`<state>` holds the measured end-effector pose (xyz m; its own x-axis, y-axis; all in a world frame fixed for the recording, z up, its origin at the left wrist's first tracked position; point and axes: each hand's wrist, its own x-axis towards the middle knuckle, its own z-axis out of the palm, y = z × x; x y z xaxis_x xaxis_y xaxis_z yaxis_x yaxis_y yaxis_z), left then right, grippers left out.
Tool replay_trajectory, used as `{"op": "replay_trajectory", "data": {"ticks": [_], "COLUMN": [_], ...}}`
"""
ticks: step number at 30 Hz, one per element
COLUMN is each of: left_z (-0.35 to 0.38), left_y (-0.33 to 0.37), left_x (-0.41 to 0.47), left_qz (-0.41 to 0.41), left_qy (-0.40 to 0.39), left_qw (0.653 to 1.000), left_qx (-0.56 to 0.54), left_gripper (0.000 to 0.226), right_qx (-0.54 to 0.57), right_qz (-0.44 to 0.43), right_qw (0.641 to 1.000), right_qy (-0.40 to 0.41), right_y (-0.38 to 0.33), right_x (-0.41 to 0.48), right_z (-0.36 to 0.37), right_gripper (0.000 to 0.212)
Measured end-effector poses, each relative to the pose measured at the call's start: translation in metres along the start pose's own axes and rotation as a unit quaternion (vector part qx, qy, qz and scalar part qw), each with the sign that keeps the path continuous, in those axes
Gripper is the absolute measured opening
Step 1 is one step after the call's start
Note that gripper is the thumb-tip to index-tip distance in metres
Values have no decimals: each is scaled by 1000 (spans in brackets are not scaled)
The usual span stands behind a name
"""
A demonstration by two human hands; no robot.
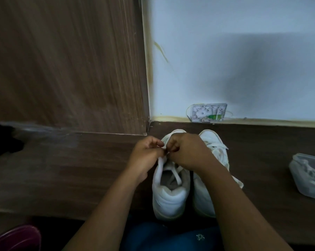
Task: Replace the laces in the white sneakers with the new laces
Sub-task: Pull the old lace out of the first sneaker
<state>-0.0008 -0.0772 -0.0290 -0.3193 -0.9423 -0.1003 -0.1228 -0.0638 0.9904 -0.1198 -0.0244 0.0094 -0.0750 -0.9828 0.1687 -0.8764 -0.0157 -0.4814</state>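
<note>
Two white sneakers stand side by side on the dark wooden desk, toes toward the wall. Over the front of the left sneaker [169, 194], my left hand [145, 153] and my right hand [187, 151] meet, each pinching the white lace [176, 175] at the eyelets. A loose end of that lace trails back into the shoe's opening. The right sneaker [214, 147] is partly hidden under my right forearm; its lace lies crossed and slack over the tongue.
A clear plastic container [309, 176] holding white laces sits at the desk's right edge. A wooden panel [67, 66] rises at the back left, a white wall with a small socket box [208, 113] behind. A dark object [2, 140] lies far left.
</note>
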Motion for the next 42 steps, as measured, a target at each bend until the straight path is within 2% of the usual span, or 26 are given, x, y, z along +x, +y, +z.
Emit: {"op": "replay_trajectory", "data": {"ticks": [5, 10, 13, 17, 22, 26, 29, 31, 33, 35, 37, 38, 39, 42], "left_z": [-2, 0, 2, 2, 0, -2, -2, 1, 3, 5, 7, 9, 12, 21], "left_y": [2, 1, -1, -1, -1, 0, 2, 3, 5, 5, 11, 17, 22, 35], "left_x": [0, 0, 1, 3, 5, 1, 1, 2, 4, 7, 7, 6, 6, 2], "left_qz": [-25, 19, 29, 17, 58, 68, 111, 152, 170, 155, 119, 98, 80, 57], "left_qy": [-9, -37, -32, -2, -32, -54, -69, -72, -64, -27, 19, 21, 4, -60], "left_qw": [999, 999, 999, 999, 992, 986, 970, 952, 944, 951, 966, 977, 986, 993], "left_qx": [-25, 4, 31, 45, 106, 144, 207, 254, 274, 267, 228, 188, 149, 87], "left_gripper": [26, 31, 33, 22, 26, 33, 26, 21, 27, 28, 23, 23, 25, 27], "right_qx": [19, 47, 27, -38, -69, -13, 26, 28, 34, 49, 42, 40, 43, 43], "right_qz": [32, 50, 49, 43, 65, 110, 165, 182, 175, 161, 140, 129, 120, 111], "right_qw": [999, 997, 998, 998, 995, 993, 983, 980, 980, 981, 985, 988, 989, 991], "right_qy": [23, 20, 34, -10, -17, 30, 71, 76, 89, 99, 92, 80, 71, 63], "right_y": [0, -4, -3, -8, -13, -9, -4, -2, -2, -1, 0, -1, -2, -3], "right_x": [0, 1, 1, -1, 4, 2, 2, 3, 3, 2, 0, -1, -2, -2], "right_z": [4, 7, 3, 4, 11, 5, 3, 6, 7, 4, -1, -2, -3, -4], "right_gripper": [15, 18, 17, 17, 20, 17, 14, 24, 25, 21, 8, 11, 16, 16]}}
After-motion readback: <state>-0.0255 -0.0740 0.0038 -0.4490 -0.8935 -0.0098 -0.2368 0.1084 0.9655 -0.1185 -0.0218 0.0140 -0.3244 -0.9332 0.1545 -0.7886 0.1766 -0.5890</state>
